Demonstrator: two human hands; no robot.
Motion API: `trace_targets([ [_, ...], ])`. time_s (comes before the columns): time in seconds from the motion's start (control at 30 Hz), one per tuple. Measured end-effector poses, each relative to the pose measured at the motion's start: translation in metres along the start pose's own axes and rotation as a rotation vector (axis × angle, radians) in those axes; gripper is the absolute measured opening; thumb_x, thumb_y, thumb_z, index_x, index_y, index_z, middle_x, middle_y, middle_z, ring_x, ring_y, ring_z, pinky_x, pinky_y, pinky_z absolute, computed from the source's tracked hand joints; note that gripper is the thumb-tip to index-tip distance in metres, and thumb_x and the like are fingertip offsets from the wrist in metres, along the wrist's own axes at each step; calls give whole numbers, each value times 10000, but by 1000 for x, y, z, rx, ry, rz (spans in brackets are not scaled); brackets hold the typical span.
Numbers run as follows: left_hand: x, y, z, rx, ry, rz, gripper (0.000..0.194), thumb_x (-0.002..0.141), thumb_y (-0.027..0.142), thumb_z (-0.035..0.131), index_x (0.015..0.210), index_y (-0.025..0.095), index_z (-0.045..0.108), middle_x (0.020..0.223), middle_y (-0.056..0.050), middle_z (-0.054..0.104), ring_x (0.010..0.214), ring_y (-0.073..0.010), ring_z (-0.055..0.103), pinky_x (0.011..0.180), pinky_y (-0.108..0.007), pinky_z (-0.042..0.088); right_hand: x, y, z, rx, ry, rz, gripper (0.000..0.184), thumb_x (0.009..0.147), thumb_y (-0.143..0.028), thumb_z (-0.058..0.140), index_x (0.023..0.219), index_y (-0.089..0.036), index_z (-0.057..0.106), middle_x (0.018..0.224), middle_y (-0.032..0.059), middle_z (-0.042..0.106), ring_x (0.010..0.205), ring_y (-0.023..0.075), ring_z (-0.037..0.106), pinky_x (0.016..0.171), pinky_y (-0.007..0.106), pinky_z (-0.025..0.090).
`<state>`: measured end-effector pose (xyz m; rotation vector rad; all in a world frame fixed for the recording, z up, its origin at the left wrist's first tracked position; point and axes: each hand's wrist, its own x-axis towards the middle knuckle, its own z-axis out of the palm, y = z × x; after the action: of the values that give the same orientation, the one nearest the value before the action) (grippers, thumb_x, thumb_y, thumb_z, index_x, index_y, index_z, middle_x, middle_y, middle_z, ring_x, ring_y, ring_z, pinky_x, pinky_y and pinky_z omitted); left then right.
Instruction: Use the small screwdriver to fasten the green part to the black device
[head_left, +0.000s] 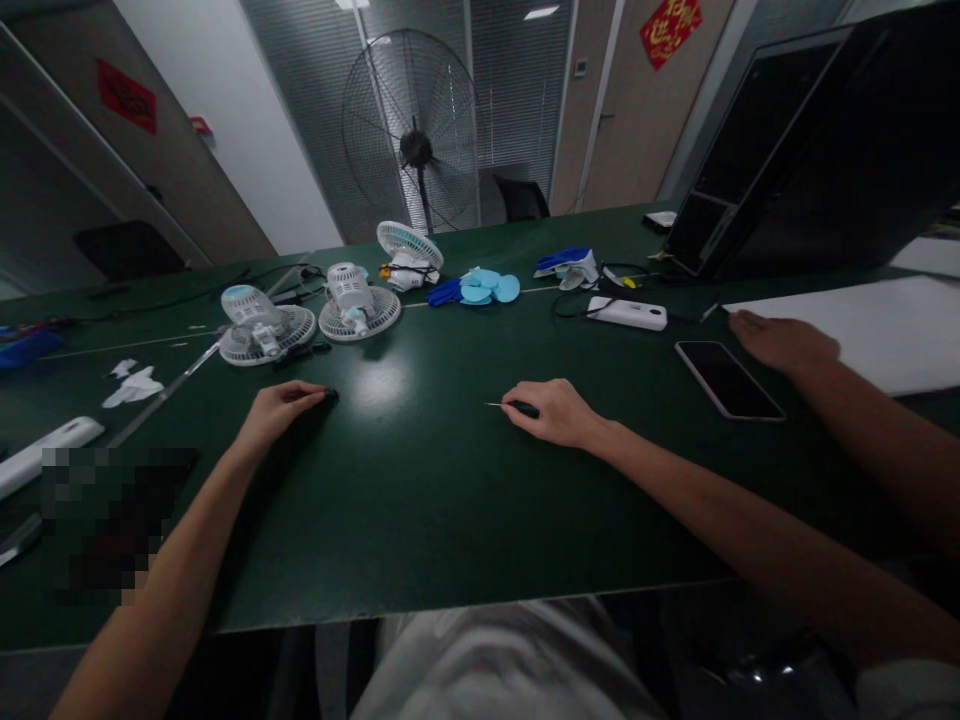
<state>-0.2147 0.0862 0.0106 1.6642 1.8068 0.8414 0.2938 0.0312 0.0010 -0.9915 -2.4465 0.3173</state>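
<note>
The right hand point(556, 412) gripped a thin-shafted tool point(527, 409), tip toward nine o'clock, and the left hand point(276, 411), at nine o'clock from it, pinched a small dark part point(331, 395) that a slackened pinch could have dropped onto the desk point(420, 520).

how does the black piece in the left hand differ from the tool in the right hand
The black piece looks short and stubby; the tool is longer, with a thin shaft. The black piece is dark wherever it shows, while the tool pairs a dark handle with a pale shaft. The black piece pokes out rightward from the left hand; the tool's shaft points left from the right hand. Both are partly hidden.
</note>
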Motion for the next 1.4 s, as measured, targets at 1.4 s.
trace_targets([
  [1.4, -6, 9, 21, 253, 141, 156, 519, 795, 551, 637, 1164, 197, 725, 1171, -83, 740, 977, -271, 692, 839, -342, 526, 0, -1, 0, -19, 0, -1, 250, 1030, -329, 548, 1138, -173, 711, 965, 44, 728, 730, 135, 627, 670, 260, 459],
])
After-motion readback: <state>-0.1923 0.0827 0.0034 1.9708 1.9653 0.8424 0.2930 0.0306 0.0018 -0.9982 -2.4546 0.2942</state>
